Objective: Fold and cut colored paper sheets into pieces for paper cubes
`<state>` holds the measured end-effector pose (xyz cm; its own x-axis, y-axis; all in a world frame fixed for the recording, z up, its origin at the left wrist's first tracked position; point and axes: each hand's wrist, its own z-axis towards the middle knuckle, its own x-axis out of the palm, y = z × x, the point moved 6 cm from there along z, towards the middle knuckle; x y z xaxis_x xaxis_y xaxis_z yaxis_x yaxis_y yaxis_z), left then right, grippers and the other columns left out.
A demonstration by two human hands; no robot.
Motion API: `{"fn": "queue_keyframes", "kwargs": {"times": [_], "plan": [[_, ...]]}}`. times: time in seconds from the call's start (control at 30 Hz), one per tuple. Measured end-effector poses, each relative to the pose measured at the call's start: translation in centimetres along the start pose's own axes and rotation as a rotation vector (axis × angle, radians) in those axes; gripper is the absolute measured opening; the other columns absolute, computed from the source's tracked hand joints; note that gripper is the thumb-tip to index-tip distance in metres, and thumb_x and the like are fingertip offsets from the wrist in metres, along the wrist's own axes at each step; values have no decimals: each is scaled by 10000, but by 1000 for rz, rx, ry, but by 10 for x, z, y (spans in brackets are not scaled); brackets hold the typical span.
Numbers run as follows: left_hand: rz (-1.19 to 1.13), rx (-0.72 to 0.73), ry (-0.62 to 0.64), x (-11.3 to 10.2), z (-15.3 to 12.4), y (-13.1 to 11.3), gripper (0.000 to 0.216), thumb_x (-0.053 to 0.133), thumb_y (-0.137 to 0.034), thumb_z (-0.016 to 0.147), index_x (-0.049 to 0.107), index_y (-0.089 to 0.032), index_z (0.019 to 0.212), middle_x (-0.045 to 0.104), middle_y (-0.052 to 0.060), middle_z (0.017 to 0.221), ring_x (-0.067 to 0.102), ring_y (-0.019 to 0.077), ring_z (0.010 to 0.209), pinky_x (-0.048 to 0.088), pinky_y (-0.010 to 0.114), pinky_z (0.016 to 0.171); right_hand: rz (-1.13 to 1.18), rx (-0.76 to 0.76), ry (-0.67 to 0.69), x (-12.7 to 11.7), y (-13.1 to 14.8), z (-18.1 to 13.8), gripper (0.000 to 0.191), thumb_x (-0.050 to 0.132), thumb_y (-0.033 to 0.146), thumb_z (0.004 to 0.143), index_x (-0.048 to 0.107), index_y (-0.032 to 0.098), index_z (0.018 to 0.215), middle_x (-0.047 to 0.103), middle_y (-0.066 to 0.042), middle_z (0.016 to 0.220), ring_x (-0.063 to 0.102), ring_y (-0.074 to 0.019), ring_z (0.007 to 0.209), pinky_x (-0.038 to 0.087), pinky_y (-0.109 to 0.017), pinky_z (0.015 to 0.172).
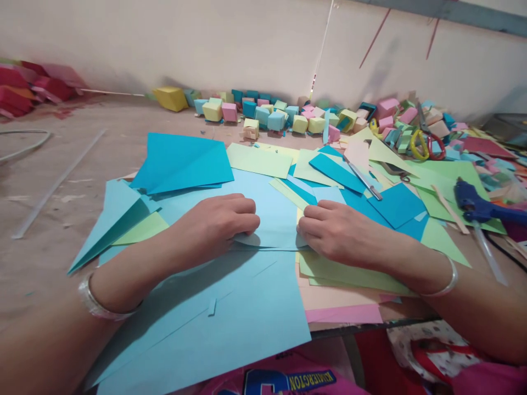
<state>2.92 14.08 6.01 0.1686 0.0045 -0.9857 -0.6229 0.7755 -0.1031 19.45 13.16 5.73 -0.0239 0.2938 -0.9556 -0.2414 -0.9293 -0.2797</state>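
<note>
A light blue sheet of paper (278,211) lies in front of me, its near edge bent up in a shallow curl. My left hand (220,222) has its fingers closed on the left end of that edge. At the right end, my right hand (340,233) pinches the same edge, fingertips curled under and partly hidden. Beneath both is a larger light blue sheet (247,318) that hangs over the table's front edge, with a small blue paper scrap (212,307) on it. Light green sheets (341,269) lie under my right wrist.
Darker blue sheets (185,162) and a folded blue piece (119,225) lie left. A cutter knife (364,178), yellow-and-red-handled scissors (426,142) and a blue glue gun (486,203) are at right. Several small paper cubes (261,116) line the wall. A clear glue stick (57,186) lies far left.
</note>
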Motion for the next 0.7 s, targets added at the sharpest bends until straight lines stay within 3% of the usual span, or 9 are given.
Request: {"fn": "queue_keyframes", "kwargs": {"times": [0.3, 0.5, 0.7], "plan": [[-54, 12, 24, 3, -4, 4, 304, 429, 84, 703, 543, -194, 750, 567, 30, 791, 493, 169, 740, 316, 266, 626, -101, 12, -18, 0, 2, 1, 257, 415, 65, 941, 506, 166, 723, 481, -31, 688, 314, -159, 679, 188, -327, 612], [-93, 11, 47, 7, -4, 7, 288, 436, 74, 726, 533, -197, 753, 544, 23, 780, 479, 168, 727, 307, 273, 622, -95, -5, -158, -1, 7, -7, 294, 407, 71, 946, 507, 167, 686, 497, -44, 679, 324, -165, 674, 205, -323, 597], [-148, -5, 48, 6, -4, 9, 286, 439, 64, 739, 537, -203, 771, 557, 16, 786, 487, 163, 734, 310, 262, 623, -49, -39, -191, -1, 8, -9, 310, 419, 59, 936, 516, 163, 661, 494, -42, 667, 312, -163, 653, 224, -320, 590]]}}
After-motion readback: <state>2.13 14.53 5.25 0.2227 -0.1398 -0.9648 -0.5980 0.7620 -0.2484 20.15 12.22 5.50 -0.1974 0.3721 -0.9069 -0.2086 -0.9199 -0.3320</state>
